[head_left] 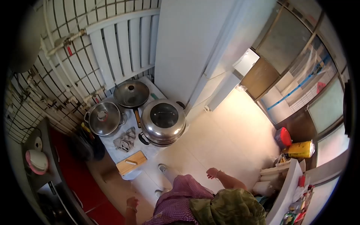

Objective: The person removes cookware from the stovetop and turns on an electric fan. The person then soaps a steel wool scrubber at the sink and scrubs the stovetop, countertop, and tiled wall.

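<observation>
My left hand hangs low beside my body, near the red cabinet. It holds nothing, and its fingers look loosely apart. Out over the pale tiled floor, my right hand is also without anything in it, its fingers slightly bent and apart. Ahead of me stands a low table with a large steel steamer pot under a domed lid. Behind are a lidded frying pan and a lidded steel pot. A crumpled cloth and a wooden board with a handle lie at the near side.
A white radiator and pipes line the tiled wall. To the right are a red bucket, a yellow container and a shelf with several items. A pink-rimmed bowl sits on the left counter. Tiled floor leads to a doorway.
</observation>
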A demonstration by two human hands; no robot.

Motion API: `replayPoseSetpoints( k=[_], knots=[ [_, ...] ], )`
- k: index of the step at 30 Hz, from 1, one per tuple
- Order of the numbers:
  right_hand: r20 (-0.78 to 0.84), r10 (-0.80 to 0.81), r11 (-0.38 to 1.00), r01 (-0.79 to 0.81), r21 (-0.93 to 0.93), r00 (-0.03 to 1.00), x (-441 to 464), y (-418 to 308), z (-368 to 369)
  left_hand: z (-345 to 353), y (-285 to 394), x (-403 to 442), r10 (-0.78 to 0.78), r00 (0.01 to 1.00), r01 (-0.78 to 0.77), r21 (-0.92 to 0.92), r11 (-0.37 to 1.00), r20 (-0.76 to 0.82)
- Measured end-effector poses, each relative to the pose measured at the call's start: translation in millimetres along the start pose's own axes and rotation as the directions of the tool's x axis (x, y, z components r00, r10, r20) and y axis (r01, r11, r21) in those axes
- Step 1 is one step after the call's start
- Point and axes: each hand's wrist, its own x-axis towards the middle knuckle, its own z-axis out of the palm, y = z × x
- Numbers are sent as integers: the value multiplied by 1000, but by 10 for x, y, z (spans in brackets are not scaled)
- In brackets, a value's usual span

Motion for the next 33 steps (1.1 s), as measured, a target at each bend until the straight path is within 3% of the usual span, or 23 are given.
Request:
replayPoseSetpoints(
  k=[3,5,8,10,11,13,15,18,20,23,26,28,30,33],
  knots=[
    [-28,-41,996,43,75,999,-508,206,166,-354,-383,-320,62,994,-64,-15,998,-92],
    [-37,-267,962,264,-69,963,-316,625,134,-508,-667,-430,60,987,-70,-64,995,-152],
    [-74,-291,957,290,-17,954,-588,740,79,-788,-1036,-560,31,963,-69,-134,989,-268],
    [-100,-116,976,132,173,988,-823,628,-11,-871,-1228,-643,34,954,-78,-137,987,-297],
    [-112,-117,978,135,160,987,-876,595,-44,-859,-1305,-686,36,955,-80,-137,987,-295],
    [-103,-348,935,336,-115,932,-314,910,-161,-760,-1427,-835,41,960,-78,-123,989,-277],
    [-82,-483,866,463,-188,872,-83,995,-226,-552,-1500,-996,53,968,-79,-97,992,-245],
    [-111,-461,879,470,83,881,-441,779,-271,-143,-1564,-1180,80,979,-85,-20,996,-187],
    [-89,-325,871,335,358,941,-912,650,-384,200,-1597,-1238,106,985,-100,48,994,-138],
    [-156,-615,716,630,302,773,-46,1606,-640,844,-1640,-1443,135,989,-123,153,981,-66],
    [-123,-316,797,334,503,941,-88,2548,-1216,1411,-1720,-1692,148,989,-139,240,961,-19],
    [-386,-360,776,502,382,850,-333,3202,-1454,1726,-1730,-1793,156,988,-150,301,942,6],
    [-298,-40,886,171,431,954,-537,3488,-1974,1994,-1716,-1879,151,988,-149,356,922,23],
    [-389,27,835,193,516,921,-928,3752,-2408,2379,-1721,-1977,117,993,-121,416,901,34]
  ],
)
